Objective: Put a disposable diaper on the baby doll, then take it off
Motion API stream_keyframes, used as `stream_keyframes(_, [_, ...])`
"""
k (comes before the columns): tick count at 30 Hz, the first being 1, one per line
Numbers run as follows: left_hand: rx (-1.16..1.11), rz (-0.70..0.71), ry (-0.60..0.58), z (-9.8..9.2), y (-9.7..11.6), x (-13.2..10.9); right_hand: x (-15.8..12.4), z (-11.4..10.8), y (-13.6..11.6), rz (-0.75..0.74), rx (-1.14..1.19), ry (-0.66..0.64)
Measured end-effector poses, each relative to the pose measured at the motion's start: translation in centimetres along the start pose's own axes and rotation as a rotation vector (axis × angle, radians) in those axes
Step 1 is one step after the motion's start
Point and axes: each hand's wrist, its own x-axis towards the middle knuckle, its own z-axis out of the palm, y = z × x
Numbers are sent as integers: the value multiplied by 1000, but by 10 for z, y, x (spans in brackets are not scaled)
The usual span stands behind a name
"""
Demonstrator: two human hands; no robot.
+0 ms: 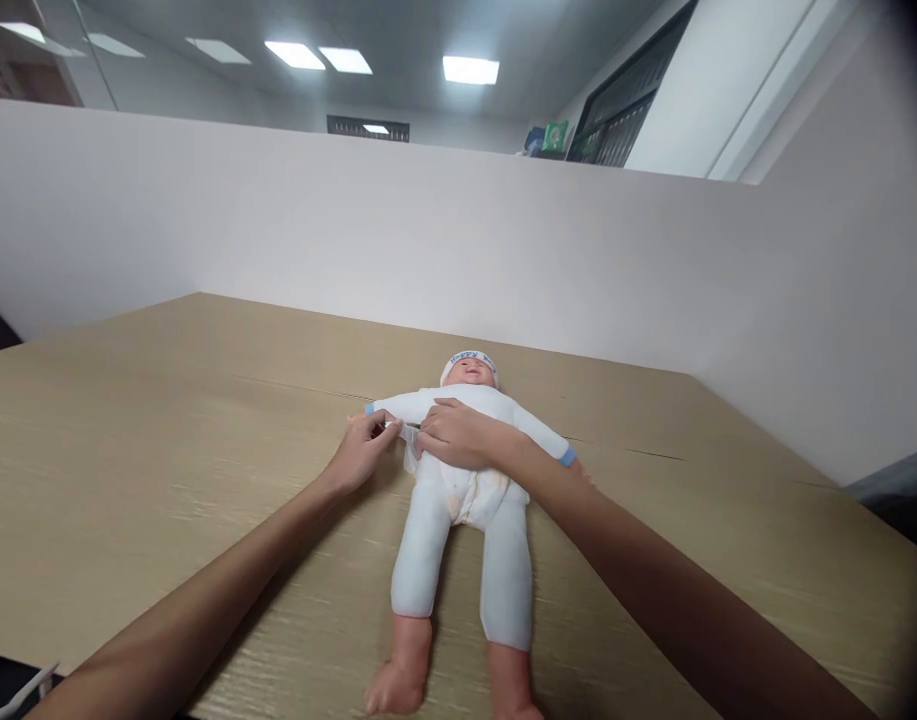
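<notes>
A baby doll in a white suit with blue cuffs and a lettered headband lies on its back, feet toward me. Around its hips is a white diaper. My left hand is beside the doll's waist, thumb and fingers pinched on the diaper's thin side tab, which stretches toward the doll. Across the doll's belly lies my right hand, its fingers bent at the diaper's waist edge near that tab. What the right fingertips grip is hidden.
The doll rests on a wide wooden table with a thin seam across it. A pale partition wall rises behind, with glass above. A dark object stands beyond the right edge, and a white cable is at lower left.
</notes>
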Motion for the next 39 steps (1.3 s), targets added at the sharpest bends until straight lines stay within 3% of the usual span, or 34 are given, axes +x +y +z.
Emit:
stream_keyframes(5, [116,57,-62,9,23,2,0,1,-1,0,-19,30])
stream_keyframes(7, [141,57,-55,10,30,2,-11,-2,-2,22,12,110])
stream_keyframes(11, [187,53,-29,15,38,2,-44,-3,1,209,208,595])
stream_keyframes(13, [176,36,-45,21,40,4,-56,2,5,333,274,750])
stream_keyframes(17, [118,-5,-75,40,42,10,-60,17,17,422,416,694])
stream_keyframes(24, [-13,102,-72,68,36,11,-58,25,21,438,501,657])
stream_keyframes(30, [-44,171,-150,61,29,1,-60,15,16,341,553,577])
stream_keyframes(39, [-99,146,-185,54,17,0,-63,14,19,349,581,509])
